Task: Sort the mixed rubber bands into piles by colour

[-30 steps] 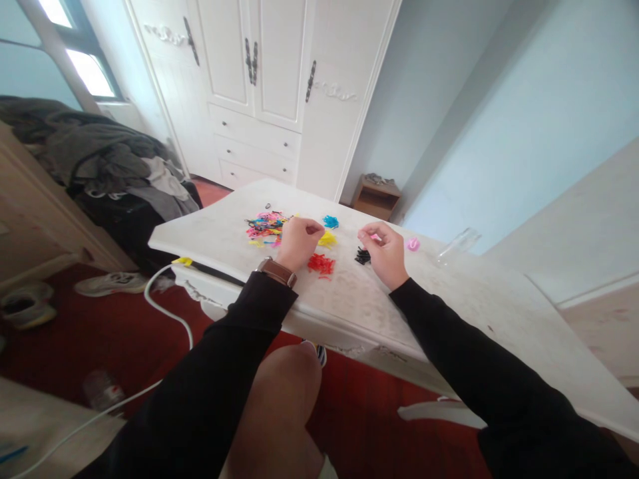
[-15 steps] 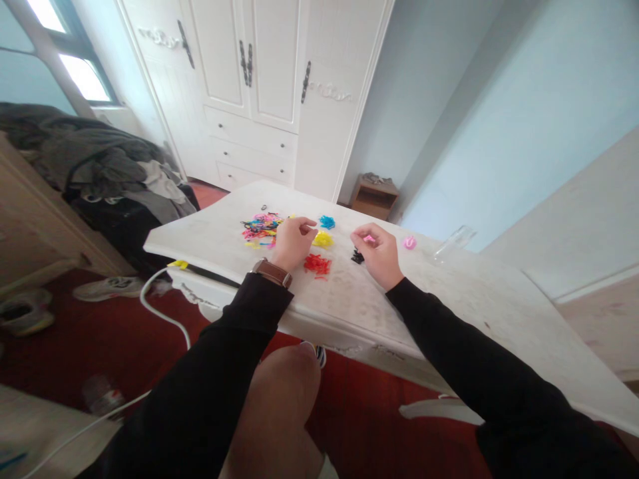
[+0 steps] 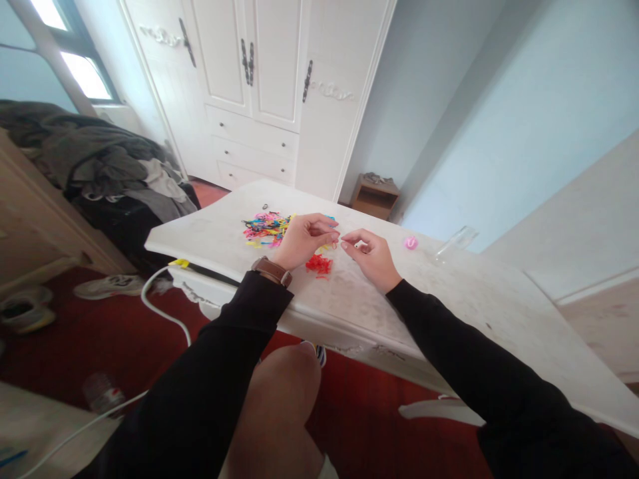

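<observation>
The left hand's (image 3: 307, 241) grip pinches 1 small reddish band (image 3: 335, 245) above the counter (image 3: 359, 303). The right hand's (image 3: 372, 258) grip is narrow, just right of the band; I cannot tell if it holds anything. A red pile (image 3: 319, 265) lies nearer, a mixed-colour pile (image 3: 263, 228) left, a pink pile (image 3: 411, 243) and a clear glass (image 3: 455, 244) right.

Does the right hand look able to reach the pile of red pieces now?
Probably yes: the right hand is close to the red pile, and nothing visible stands between them.
</observation>
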### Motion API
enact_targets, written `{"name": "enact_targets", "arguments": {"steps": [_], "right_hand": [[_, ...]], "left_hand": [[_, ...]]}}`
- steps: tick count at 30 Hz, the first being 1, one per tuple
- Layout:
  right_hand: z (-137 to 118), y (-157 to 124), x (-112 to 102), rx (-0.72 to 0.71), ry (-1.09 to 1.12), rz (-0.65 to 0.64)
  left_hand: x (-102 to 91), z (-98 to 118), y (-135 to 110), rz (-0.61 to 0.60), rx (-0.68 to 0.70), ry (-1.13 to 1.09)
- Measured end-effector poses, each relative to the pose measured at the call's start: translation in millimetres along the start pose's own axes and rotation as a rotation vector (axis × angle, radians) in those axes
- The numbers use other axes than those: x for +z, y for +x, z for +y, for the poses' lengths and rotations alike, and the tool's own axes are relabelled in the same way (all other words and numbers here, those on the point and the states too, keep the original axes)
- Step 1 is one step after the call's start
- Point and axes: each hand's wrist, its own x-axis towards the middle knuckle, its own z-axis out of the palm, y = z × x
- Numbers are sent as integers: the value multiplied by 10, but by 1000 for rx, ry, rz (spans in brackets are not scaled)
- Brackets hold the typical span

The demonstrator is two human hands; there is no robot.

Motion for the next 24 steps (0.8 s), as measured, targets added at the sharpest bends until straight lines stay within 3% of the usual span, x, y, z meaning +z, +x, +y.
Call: {"name": "enact_targets", "arguments": {"steps": [7, 12, 16, 19, 24], "right_hand": [[-54, -19, 14, 2, -26, -71], [-46, -14, 15, -25, -74, -16], [-39, -5, 11, 7, -75, 48], [-36, -1, 10, 34, -78, 76], [-39, -8, 13, 54, -84, 77]], "left_hand": [[5, 19, 0, -35, 12, 47], [3, 16, 3, -50, 26, 67], [-13, -14, 12, 74, 47, 131], [-27, -48, 12, 186, -14, 243], [-36, -64, -16, 193, -119, 486]]}}
